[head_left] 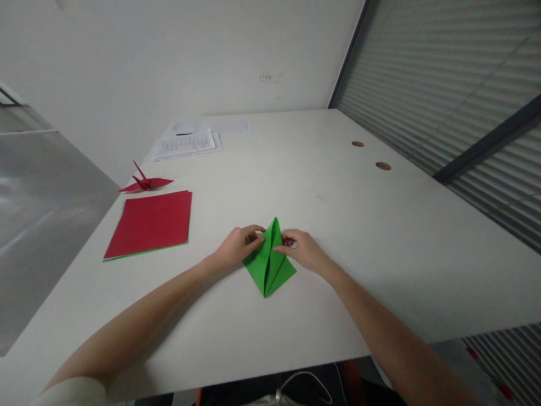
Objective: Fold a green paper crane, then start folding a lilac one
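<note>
A green sheet of origami paper [258,265], folded to a kite-like shape with a slit down its middle, lies on the white table in front of me. My left hand [236,245] pinches its upper left edge between thumb and fingers. On the other side, my right hand [303,248] grips the upper right edge, its thumb resting on the front flap near the centre slit. The paper's top point rises between both hands. Its lower corners lie free of my fingers. The underside of the paper is hidden.
To the left lies a stack of red paper [152,223] with a green edge beneath. Behind it stands a folded red paper crane [146,183]. Printed sheets [186,145] lie at the far left of the white table [287,163]. Blinds [456,73] border the right side.
</note>
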Demonstrator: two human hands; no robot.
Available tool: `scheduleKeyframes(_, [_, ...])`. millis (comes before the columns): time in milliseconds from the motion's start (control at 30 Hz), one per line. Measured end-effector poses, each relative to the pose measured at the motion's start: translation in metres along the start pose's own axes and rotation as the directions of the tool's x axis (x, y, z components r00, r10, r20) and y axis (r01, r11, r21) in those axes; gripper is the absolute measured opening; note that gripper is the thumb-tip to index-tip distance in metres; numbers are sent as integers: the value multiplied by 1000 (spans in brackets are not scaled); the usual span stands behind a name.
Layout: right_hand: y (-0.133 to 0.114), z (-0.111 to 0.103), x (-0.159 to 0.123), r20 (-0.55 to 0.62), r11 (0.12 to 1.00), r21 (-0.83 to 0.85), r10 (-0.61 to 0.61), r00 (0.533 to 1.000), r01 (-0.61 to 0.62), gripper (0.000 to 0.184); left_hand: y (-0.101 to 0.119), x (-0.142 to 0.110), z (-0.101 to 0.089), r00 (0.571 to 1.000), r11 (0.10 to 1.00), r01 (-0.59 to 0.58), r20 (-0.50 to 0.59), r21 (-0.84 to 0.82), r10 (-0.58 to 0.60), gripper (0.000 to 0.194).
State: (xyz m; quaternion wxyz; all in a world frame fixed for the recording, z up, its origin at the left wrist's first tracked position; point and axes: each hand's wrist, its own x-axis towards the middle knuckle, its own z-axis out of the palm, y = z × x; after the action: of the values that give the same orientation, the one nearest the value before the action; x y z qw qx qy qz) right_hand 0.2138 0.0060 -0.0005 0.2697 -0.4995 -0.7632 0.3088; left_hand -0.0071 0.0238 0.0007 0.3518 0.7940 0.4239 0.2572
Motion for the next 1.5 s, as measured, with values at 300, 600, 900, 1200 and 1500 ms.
scheduleKeyframes(300, [-4,9,-3,-96,950,-309,-72,993,39,58,-4,-5,18,951,885,-227,-105,406,292,32])
scheduleKeyframes(600, [-10,-1,-11,69,888,-407,-201,977,211,49,9,-11,13,920,815,-382,98,437,378,57])
scheduleKeyframes(900, [-5,1,-31,209,850,-473,-146,967,231,78,7,-17,8,906,772,-422,254,475,339,90])
scheduleKeyframes(1200, [1,2,-39,245,841,-492,-115,963,226,82,0,-17,7,893,763,-439,320,474,316,106])
scheduleKeyframes(1500, [-4,3,-40,262,747,-615,-108,959,252,79,4,-17,6,901,743,-409,361,530,239,113])
